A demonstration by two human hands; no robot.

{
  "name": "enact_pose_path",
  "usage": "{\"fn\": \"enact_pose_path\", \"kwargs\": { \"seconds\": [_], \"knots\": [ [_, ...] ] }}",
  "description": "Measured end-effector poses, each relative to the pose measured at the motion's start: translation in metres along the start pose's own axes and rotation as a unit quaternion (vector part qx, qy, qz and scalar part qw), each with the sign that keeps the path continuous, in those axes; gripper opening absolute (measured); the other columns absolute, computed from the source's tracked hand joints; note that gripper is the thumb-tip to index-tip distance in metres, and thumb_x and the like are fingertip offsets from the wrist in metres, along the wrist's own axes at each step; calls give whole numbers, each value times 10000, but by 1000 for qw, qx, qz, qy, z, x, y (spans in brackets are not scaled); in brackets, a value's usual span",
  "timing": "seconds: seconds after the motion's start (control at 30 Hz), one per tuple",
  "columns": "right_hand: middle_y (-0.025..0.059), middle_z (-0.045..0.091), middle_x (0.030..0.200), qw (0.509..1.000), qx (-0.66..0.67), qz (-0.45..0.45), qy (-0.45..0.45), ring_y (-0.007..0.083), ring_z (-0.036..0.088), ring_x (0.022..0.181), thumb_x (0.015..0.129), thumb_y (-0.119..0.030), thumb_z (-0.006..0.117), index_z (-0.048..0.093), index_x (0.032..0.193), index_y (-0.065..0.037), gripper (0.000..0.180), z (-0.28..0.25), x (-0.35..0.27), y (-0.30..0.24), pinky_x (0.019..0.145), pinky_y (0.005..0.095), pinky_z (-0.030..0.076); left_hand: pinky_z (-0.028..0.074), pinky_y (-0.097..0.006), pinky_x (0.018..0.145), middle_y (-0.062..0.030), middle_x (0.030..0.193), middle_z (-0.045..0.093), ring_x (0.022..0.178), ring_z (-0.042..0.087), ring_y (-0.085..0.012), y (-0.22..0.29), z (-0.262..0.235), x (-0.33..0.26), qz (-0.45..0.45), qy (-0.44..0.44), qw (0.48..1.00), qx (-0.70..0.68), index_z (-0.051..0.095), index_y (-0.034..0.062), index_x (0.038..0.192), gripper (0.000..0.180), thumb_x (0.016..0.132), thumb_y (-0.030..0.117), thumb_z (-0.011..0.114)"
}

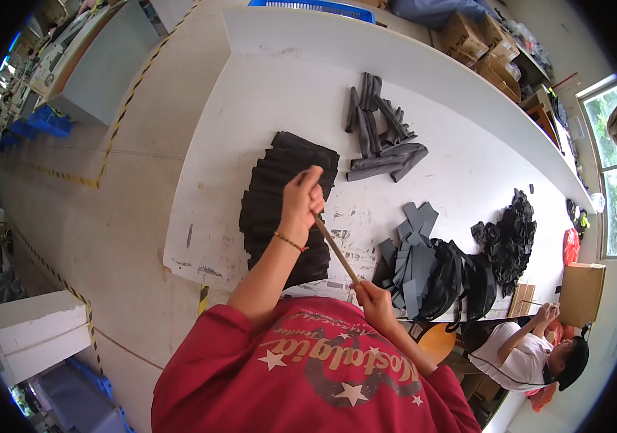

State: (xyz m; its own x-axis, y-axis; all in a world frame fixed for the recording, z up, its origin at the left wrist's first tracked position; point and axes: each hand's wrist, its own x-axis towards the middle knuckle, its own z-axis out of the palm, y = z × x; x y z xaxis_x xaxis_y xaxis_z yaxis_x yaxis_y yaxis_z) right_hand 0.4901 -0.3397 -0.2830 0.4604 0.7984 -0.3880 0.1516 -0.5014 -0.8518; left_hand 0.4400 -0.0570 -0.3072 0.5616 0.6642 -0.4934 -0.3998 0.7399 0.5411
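A thin wooden stick (336, 250) slants across the front of my body, above the table edge. My left hand (302, 202) is closed at its upper end, with a beaded bracelet on the wrist. Lower down and to the right, my right hand (375, 299) grips the other end near my shirt. Beneath and beside my left hand lies a row of overlapping black fabric pieces (268, 216) on the white table (214, 144). Whether my left fingers also hold any fabric cannot be made out.
Dark rolled fabric tubes (370, 130) lie farther back. On the right are grey flat strips (415, 249), a black bag-like bundle (442, 278) and a heap of small black pieces (514, 234). A low white partition (409, 54) borders the table. Another person (514, 353) sits at the right.
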Motion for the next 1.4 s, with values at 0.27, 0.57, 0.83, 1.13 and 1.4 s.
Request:
{"fn": "enact_pose_path", "kwargs": {
  "seconds": [0.27,0.57,0.83,1.13,1.4],
  "knots": [
    [-36,543,710,997,77,1,3,34,477,663,844,-107,696,597,978,5,200,-36,3,-3,586,195,393,235,-223,400,60,564,360,434,272,-51,28,-18,38,71,28,985,-154,525,110,793,229,924,278,611],
    [-33,487,686,972,222,-79,24,61,388,563,867,-149,674,623,889,-31,130,11,92,-69,514,224,328,344,-218,397,23,584,462,443,399,-61,-28,-16,11,-76,93,977,-175,497,112,705,265,886,216,660],
    [-31,481,880,978,147,-143,40,48,368,594,781,-27,740,597,974,-36,241,-3,89,-84,526,204,319,256,-222,405,38,591,403,442,307,-59,13,-7,1,72,143,980,-114,506,100,789,195,897,201,633],
    [21,551,856,947,215,-203,-125,90,498,772,831,-59,681,601,916,6,133,-2,57,-101,656,234,400,206,-198,375,69,556,297,423,264,-29,-1,-29,34,65,183,977,-89,529,73,827,321,926,373,585],
    [-84,507,675,944,285,-123,108,-11,359,551,861,-65,672,621,945,-23,107,-25,91,-107,484,174,257,482,-269,756,-51,936,630,856,604,-119,-2,28,-67,60,-363,800,473,544,11,1113,284,908,193,617]
  ]
}}
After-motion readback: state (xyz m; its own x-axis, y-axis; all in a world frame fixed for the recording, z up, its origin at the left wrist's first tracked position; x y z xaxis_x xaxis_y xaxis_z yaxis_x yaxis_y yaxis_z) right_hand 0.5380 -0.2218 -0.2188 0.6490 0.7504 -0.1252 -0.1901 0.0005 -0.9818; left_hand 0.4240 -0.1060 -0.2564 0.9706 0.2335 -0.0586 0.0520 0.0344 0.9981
